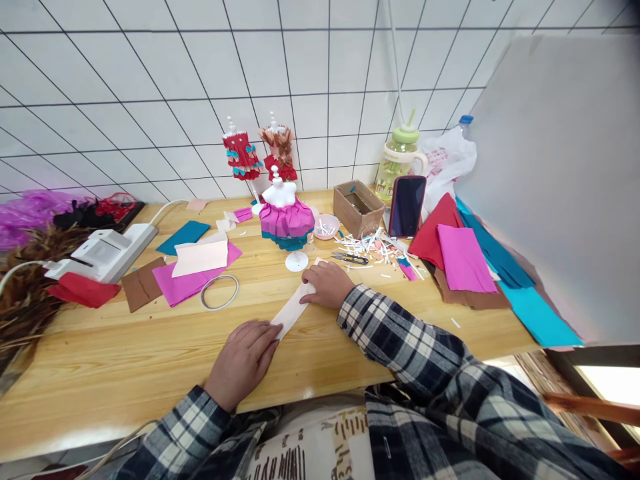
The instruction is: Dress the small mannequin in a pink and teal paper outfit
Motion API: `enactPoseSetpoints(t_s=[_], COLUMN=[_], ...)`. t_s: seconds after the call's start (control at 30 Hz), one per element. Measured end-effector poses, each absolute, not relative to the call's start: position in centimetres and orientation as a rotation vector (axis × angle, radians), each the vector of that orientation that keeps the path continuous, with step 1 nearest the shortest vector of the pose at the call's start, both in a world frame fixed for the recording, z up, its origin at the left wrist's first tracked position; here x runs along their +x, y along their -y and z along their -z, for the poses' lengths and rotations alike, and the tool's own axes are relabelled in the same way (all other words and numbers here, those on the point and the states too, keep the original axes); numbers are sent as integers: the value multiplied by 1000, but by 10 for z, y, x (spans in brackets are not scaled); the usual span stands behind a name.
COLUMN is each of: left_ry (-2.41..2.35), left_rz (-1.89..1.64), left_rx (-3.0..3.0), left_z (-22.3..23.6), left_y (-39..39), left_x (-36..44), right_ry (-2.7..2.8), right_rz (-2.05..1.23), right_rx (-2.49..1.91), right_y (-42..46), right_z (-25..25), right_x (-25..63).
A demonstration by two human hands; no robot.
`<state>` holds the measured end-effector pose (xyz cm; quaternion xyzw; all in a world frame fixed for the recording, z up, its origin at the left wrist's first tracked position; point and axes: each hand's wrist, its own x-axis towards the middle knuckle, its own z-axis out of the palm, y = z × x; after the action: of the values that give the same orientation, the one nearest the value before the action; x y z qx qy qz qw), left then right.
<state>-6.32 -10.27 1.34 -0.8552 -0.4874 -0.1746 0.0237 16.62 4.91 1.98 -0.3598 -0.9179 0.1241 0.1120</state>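
A narrow pale pink strip (293, 311), crepe paper or thin cloth, lies slantwise on the table. My left hand (244, 360) grips its near end, fingers pressed together on it. At the far end, my right hand (330, 285) has its fingers closed on the strip. Just beyond them stands a small white mannequin (279, 195) on a round base, wearing a magenta and teal skirt (287, 223). Small thread snips (350, 258) lie beyond my right hand. A silver ring-shaped band (220, 307) rests to the left of the strip.
Folded coloured sheets (187, 288) lie left, near a white power strip (113, 250). Two dressed mannequins stand at the tiled wall. Paper scraps (370, 248), a cardboard box (359, 217), a phone (407, 207), a green-lidded jug (397, 160) and more sheets (467, 260) are right.
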Motion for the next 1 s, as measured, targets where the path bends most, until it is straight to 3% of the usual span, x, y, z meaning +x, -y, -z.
enactPoseSetpoints(t_s=[0.23, 0.53, 0.63, 1.0], left_ry=[1493, 1486, 1491, 1481], left_rz=[550, 639, 631, 714], left_rx=[-2637, -2659, -2659, -2645], left_z=[-14, -16, -17, -13], left_y=[105, 107, 107, 107], left_x=[-63, -67, -67, -68], right_ry=[2744, 2825, 2866, 2791], right_rz=[-310, -486, -567, -397], right_rx=[-592, -508, -541, -922], right_y=[0, 29, 33, -18], right_z=[-17, -12, -18, -13], right_x=[155, 147, 146, 169])
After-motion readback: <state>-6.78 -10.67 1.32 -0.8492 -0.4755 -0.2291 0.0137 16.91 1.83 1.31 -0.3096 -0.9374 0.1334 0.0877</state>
